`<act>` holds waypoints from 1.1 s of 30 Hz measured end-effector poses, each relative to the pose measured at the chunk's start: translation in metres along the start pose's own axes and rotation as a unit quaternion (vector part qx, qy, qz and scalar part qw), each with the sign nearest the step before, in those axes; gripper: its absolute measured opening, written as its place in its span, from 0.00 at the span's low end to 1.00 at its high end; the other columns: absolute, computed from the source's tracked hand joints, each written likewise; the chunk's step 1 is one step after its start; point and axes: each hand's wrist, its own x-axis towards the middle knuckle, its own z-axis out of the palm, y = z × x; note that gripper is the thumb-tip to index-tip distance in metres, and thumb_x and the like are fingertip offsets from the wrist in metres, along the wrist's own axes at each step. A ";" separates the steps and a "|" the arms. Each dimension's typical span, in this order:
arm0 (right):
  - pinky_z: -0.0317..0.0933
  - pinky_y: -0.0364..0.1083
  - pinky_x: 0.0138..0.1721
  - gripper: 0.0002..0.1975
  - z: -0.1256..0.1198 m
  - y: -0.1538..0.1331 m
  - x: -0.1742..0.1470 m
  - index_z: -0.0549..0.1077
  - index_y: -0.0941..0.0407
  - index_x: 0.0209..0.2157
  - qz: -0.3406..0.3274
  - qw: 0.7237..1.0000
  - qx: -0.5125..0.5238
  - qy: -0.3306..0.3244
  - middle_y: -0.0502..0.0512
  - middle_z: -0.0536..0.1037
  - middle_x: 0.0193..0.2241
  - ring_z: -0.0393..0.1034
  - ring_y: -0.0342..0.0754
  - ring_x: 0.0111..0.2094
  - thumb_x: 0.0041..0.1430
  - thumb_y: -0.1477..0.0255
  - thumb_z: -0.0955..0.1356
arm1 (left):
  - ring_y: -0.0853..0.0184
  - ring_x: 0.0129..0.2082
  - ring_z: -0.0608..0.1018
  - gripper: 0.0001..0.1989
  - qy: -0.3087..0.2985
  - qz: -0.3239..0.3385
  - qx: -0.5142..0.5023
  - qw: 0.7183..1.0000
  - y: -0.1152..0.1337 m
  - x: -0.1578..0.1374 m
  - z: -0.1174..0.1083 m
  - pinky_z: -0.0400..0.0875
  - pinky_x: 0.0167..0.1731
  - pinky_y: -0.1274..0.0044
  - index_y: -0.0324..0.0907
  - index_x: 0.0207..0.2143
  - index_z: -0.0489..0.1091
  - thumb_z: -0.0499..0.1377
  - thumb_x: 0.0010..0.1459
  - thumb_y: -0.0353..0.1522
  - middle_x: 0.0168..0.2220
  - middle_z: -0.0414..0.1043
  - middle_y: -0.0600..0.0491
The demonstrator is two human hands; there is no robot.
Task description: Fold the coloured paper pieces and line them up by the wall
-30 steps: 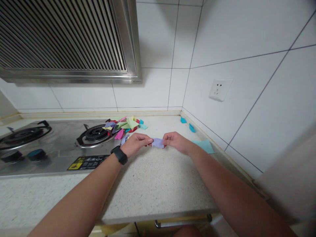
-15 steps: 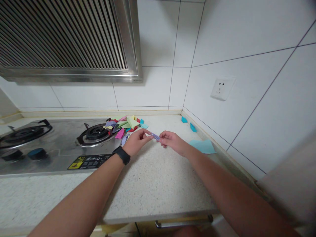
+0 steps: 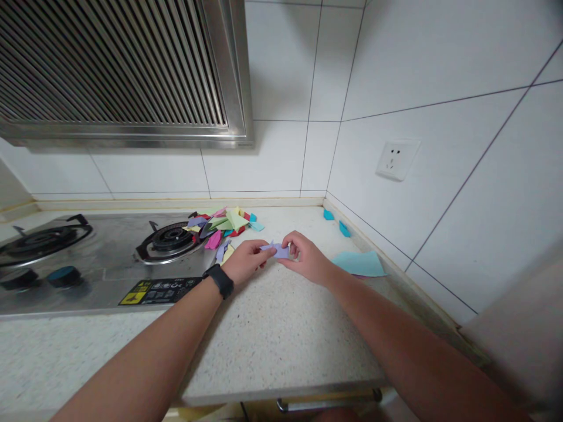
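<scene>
The left hand [image 3: 247, 261] pinched one end of the lilac paper [image 3: 281, 251]; the right hand [image 3: 307, 258], fingers curled, held the other, over the counter [image 3: 281, 334]. A light-blue sheet [image 3: 363, 263] lay by the right wrist [image 3: 331, 274], a colourful pile [image 3: 235, 220] beyond the left hand, partly on the hob [image 3: 105, 234], two blue folds [image 3: 344, 229] near the wall [image 3: 431, 170]

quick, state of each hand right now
Left hand: closed, pinching the purple paper.
Right hand: fingers curled at the paper's right end; whether it grips can't be told.
</scene>
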 end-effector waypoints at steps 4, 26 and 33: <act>0.58 0.45 0.35 0.12 0.001 -0.004 0.000 0.67 0.54 0.38 -0.017 1.000 -0.003 -0.021 0.52 0.67 0.35 0.61 0.44 0.33 0.52 0.72 0.71 | 0.73 0.19 0.65 0.22 -0.022 -0.011 0.003 1.000 0.001 -0.002 -0.001 0.57 0.20 0.80 0.38 0.29 0.71 0.57 0.55 0.49 0.21 0.66 0.56; 0.50 0.43 0.28 0.15 -0.004 0.004 0.005 0.75 0.58 0.30 0.184 0.953 0.230 -0.076 0.47 0.68 0.21 0.58 0.42 0.25 0.51 0.59 0.71 | 0.73 0.20 0.64 0.20 -0.053 0.018 -0.009 0.998 0.009 -0.005 -0.008 0.58 0.22 0.80 0.38 0.23 0.69 0.59 0.55 0.47 0.20 0.65 0.57; 0.46 0.42 0.25 0.17 -0.011 -0.002 0.005 0.72 0.58 0.27 0.182 0.950 0.228 -0.108 0.45 0.64 0.19 0.54 0.40 0.23 0.50 0.57 0.72 | 0.73 0.20 0.65 0.21 -0.072 0.014 -0.012 0.997 0.007 -0.005 -0.007 0.58 0.22 0.80 0.38 0.23 0.70 0.59 0.54 0.48 0.20 0.65 0.56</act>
